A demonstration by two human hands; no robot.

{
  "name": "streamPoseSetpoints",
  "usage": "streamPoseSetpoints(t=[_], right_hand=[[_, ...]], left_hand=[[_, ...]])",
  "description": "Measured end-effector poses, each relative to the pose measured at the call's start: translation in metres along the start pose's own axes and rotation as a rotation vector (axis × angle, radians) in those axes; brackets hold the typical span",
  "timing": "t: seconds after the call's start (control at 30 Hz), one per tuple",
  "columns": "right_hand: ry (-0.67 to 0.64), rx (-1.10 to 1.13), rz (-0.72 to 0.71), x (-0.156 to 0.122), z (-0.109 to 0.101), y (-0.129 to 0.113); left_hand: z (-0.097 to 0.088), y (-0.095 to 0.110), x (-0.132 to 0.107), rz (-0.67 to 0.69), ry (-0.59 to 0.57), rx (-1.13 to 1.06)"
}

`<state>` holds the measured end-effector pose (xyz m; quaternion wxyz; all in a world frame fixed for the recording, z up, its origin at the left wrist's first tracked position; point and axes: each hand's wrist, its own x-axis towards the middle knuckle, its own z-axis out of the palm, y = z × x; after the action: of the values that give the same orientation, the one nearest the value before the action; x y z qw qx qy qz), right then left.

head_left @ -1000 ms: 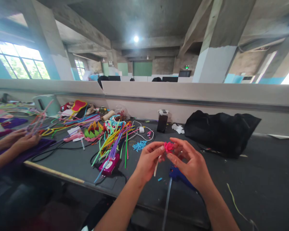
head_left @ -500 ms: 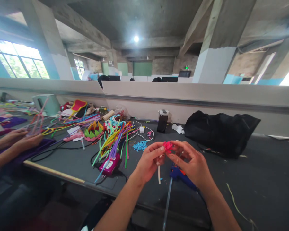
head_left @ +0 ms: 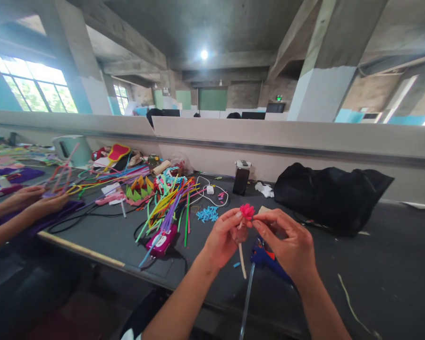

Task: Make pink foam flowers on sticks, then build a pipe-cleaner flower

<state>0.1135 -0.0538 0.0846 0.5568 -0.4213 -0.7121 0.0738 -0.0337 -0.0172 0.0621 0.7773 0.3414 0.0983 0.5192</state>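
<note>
My left hand (head_left: 225, 236) is closed on a pale stick (head_left: 241, 259) that carries a small pink flower (head_left: 247, 210) at its top. My right hand (head_left: 288, 241) pinches the flower's right side with thumb and forefinger. Both hands hover above the dark table (head_left: 375, 264). A blue glue gun (head_left: 265, 259) lies on the table just under my right hand, with a clear glue stick (head_left: 246, 302) pointing toward me.
A pile of coloured pipe cleaners (head_left: 170, 200) and a pink glue gun (head_left: 161, 241) lie to the left. A phone (head_left: 240, 181), white cable (head_left: 208, 190), blue bits (head_left: 207, 215) and black bag (head_left: 329, 191) sit behind. Another person's hands (head_left: 38, 203) work at far left.
The flower has risen slightly and the stick now hangs more upright below my left hand. My right fingers have shifted to the flower's side. The camera has tilted a little.
</note>
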Motion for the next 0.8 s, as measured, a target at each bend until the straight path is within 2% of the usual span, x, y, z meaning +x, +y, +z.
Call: streamPoseSetpoints(t=[0.2, 0.4, 0.53, 0.67, 0.8], right_hand=[[0.012, -0.041, -0.034, 0.0027, 0.0032, -0.0002], [-0.02, -0.174, -0.008, 0.002, 0.0043, 0.0016], [-0.015, -0.242, -0.029, 0.0001, 0.0046, 0.0016], [0.003, -0.204, -0.024, 0.0004, 0.0048, -0.0005], [0.074, -0.115, 0.05, 0.0011, 0.0079, -0.0001]], left_hand=[[0.0029, -0.0073, 0.0007, 0.037, 0.028, 0.069], [0.0043, -0.0054, -0.0001, 0.11, 0.085, 0.235], [0.0043, -0.0061, -0.001, 0.113, 0.086, 0.296], [0.0021, -0.0077, 0.0008, 0.114, 0.079, 0.255], [-0.0014, -0.0048, 0.0055, 0.117, 0.148, 0.121]])
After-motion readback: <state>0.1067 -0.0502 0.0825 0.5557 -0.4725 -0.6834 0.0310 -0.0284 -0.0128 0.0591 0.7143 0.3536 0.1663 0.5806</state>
